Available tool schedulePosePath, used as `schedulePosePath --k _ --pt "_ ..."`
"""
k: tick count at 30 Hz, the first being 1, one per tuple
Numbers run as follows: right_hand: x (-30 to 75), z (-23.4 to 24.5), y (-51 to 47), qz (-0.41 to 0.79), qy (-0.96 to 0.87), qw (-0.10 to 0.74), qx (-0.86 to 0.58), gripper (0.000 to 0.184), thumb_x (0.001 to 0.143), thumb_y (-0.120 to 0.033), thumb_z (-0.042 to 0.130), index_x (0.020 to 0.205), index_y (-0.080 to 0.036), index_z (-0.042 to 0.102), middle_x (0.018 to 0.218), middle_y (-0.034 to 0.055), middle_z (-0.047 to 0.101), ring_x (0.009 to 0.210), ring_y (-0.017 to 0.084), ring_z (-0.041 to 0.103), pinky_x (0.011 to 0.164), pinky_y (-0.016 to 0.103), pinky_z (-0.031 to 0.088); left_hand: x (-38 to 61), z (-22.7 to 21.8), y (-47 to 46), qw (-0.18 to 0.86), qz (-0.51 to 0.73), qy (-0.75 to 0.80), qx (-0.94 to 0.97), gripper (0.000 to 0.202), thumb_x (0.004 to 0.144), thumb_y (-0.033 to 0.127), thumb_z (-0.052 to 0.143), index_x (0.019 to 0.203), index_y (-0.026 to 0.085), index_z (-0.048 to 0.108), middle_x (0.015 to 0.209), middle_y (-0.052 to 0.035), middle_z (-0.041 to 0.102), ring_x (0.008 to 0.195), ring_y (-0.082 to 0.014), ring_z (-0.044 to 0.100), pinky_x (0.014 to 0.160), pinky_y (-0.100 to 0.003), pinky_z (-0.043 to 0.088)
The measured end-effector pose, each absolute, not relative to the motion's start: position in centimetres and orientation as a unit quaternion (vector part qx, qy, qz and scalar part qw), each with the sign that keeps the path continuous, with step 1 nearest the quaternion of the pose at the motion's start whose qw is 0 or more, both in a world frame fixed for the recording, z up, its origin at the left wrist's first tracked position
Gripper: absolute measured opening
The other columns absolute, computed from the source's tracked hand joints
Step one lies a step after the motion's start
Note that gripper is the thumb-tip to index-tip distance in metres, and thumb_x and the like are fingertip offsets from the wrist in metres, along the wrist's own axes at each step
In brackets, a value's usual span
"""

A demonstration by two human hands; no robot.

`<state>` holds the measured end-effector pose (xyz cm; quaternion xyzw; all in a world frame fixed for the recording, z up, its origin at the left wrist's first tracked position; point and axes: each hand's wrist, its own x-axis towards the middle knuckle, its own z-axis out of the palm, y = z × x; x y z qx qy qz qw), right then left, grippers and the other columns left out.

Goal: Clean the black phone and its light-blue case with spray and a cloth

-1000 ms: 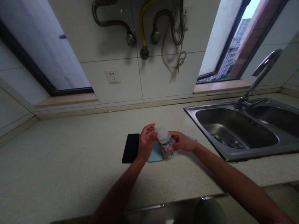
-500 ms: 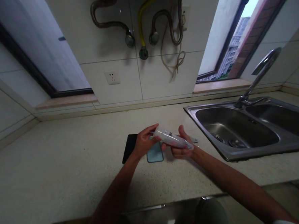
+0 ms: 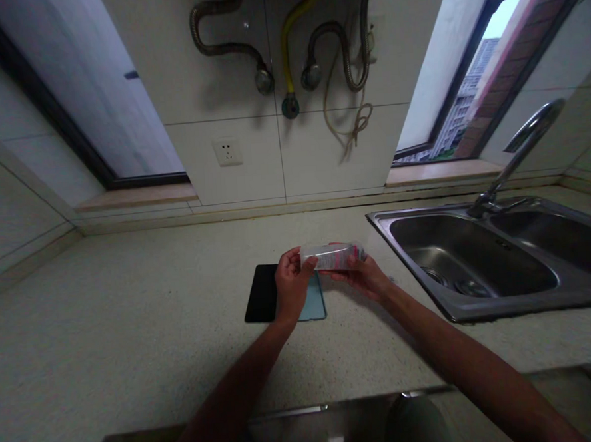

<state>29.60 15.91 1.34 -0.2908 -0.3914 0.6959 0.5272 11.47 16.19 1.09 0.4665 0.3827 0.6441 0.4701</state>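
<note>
A small translucent plastic bottle [image 3: 332, 255] with a printed label lies sideways in the air above the speckled counter [image 3: 131, 324]. My right hand [image 3: 363, 278] grips its body from below and behind. My left hand [image 3: 290, 289] pinches the bottle's left end with thumb and fingers. Directly under my hands a light blue phone case [image 3: 315, 306] lies flat on the counter, and a black phone [image 3: 262, 302] lies beside it on the left.
A steel double sink [image 3: 483, 263] with a curved tap [image 3: 521, 147] fills the right side of the counter. Hoses [image 3: 285, 48] and a wall socket [image 3: 227, 152] hang on the tiled wall behind. Windows flank the wall. A metal edge [image 3: 288, 421] runs along the counter's front.
The bottle went from upright to tilted to lying level, and rose slightly. My left hand moved from its top to pinching its left end. The view shifted a little to the left.
</note>
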Motion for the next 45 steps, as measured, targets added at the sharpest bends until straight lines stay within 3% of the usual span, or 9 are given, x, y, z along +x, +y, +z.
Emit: schedulePosePath --k 5,10,18,25,30,34,38,42,45 --pt "28.8 0.8 15.8 0.647 -0.372 0.574 -0.337 0.061 0.06 -0.049 0.09 0.108 -0.018 0.068 0.092 0.0082 0.078 0.066 0.023 0.076 0.046 0.023 0.06 11.5 0.6 15.9 0.435 0.623 0.402 0.511 0.053 0.08 0.057 0.071 0.112 0.015 0.062 0.102 -0.0122 0.07 0.087 -0.0212 0.069 0.074 -0.034 0.057" --pt "28.5 1.0 15.5 0.631 -0.373 0.579 -0.356 0.056 0.06 -0.049 0.089 0.103 -0.019 0.071 0.087 0.0074 0.079 0.065 0.025 0.076 0.047 0.026 0.062 10.8 -0.4 15.9 0.305 0.598 0.432 0.603 0.046 0.094 0.056 0.052 0.116 0.017 0.065 0.104 -0.0113 0.067 0.092 -0.021 0.066 0.079 -0.035 0.055" --pt "27.6 1.2 15.1 0.616 -0.367 0.596 -0.361 0.052 0.058 -0.05 0.09 0.094 -0.017 0.073 0.08 0.0061 0.078 0.057 0.023 0.074 0.047 0.026 0.062 10.4 -0.3 16.2 0.165 0.551 0.457 0.678 0.056 0.101 0.053 0.031 0.119 0.012 0.063 0.107 -0.0173 0.067 0.094 -0.0239 0.065 0.084 -0.04 0.052" --pt "28.8 0.4 16.0 0.639 -0.315 0.629 -0.311 0.043 0.062 -0.046 0.089 0.086 -0.018 0.068 0.076 0.0028 0.076 0.058 0.02 0.073 0.05 0.026 0.065 10.3 0.5 15.9 0.274 0.594 0.481 0.584 0.048 0.099 0.057 0.036 0.097 0.017 0.064 0.071 -0.0029 0.064 0.051 -0.0112 0.056 0.052 -0.023 0.047" --pt "30.2 0.4 16.8 0.696 -0.288 0.604 -0.26 0.035 0.074 -0.042 0.082 0.091 -0.017 0.064 0.075 0.003 0.077 0.051 0.017 0.071 0.041 0.02 0.059 10.7 1.5 16.0 0.422 0.6 0.417 0.536 0.063 0.091 0.073 0.038 0.088 0.016 0.064 0.056 0.0002 0.057 0.042 -0.011 0.051 0.04 -0.022 0.041" --pt "32.0 1.3 17.5 0.699 -0.258 0.628 -0.222 0.026 0.079 -0.04 0.078 0.094 -0.022 0.065 0.078 -0.001 0.078 0.051 0.015 0.072 0.04 0.017 0.057 10.6 1.7 16.4 0.515 0.581 0.373 0.508 0.072 0.088 0.078 0.032 0.099 0.014 0.064 0.067 -0.0034 0.062 0.044 -0.0123 0.054 0.037 -0.024 0.04" --pt "34.3 2.3 18.3 0.671 -0.218 0.686 -0.178 0.014 0.086 -0.037 0.069 0.096 -0.027 0.067 0.086 -0.0041 0.079 0.06 0.013 0.074 0.045 0.017 0.058 10.4 1.6 16.4 0.433 0.521 0.389 0.625 0.048 0.094 0.058 0.045 0.104 0.016 0.066 0.077 -0.0037 0.065 0.052 -0.0116 0.056 0.047 -0.024 0.044" --pt "35.9 2.5 19.0 0.671 -0.188 0.704 -0.139 0.009 0.088 -0.034 0.065 0.095 -0.029 0.069 0.088 -0.0062 0.079 0.069 0.012 0.076 0.048 0.015 0.058 12.6 1.9 16.1 0.285 0.419 0.397 0.765 0.023 0.093 0.03 0.051 0.1 0.018 0.069 0.094 -0.0074 0.069 0.081 -0.0176 0.063 0.081 -0.034 0.051" --pt "36.3 2.6 19.1 0.667 -0.189 0.709 -0.129 0.008 0.087 -0.033 0.065 0.093 -0.03 0.07 0.087 -0.0067 0.079 0.071 0.011 0.075 0.049 0.014 0.058 16.3 1.7 15.9 0.301 0.369 0.396 0.785 0.019 0.087 0.023 0.058 0.102 0.017 0.068 0.102 -0.0101 0.067 0.093 -0.0239 0.062 0.097 -0.045 0.046"
